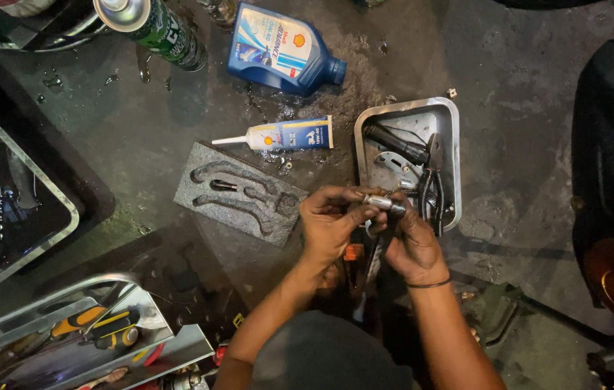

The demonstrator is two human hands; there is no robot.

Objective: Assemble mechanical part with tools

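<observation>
**Over the oily floor: two hands on a small metal cylinder**

At far left, a dark tray (3, 209) with a bright rim holds liquid; below it an open metal toolbox (68, 336) shows yellow-and-black handled tools. Top left, a green spray can (159, 29) lies tilted. Right of it, a blue oil jug (281, 50) on its side, cap to the right. Below that, a white-and-blue tube (289, 135) with its nozzle pointing left. Grey foam insert (238, 191) with curved cut-outs sits just below the tube.

Left hand (328, 224): fingers curled closed, pinching the left end of a small silvery cylinder (385, 204). Wrist bent inward, forearm rising from lower centre.

Cylinder held in the air between both hands, just in front of the near left corner of the steel tray (451, 119), not touching it.

Right hand (411, 242): closed about the right end of the same part, thumb side up; black band at the wrist.

Judgement: step in hand looks like fitting or twisting the part's two ends together. Next move would call for a steady counter-grip from the left while the right turns; greasy surfaces could slip.

Steel tray holds black pliers (433, 180) and dark parts. Far right, a dark vehicle body (610, 144).
</observation>
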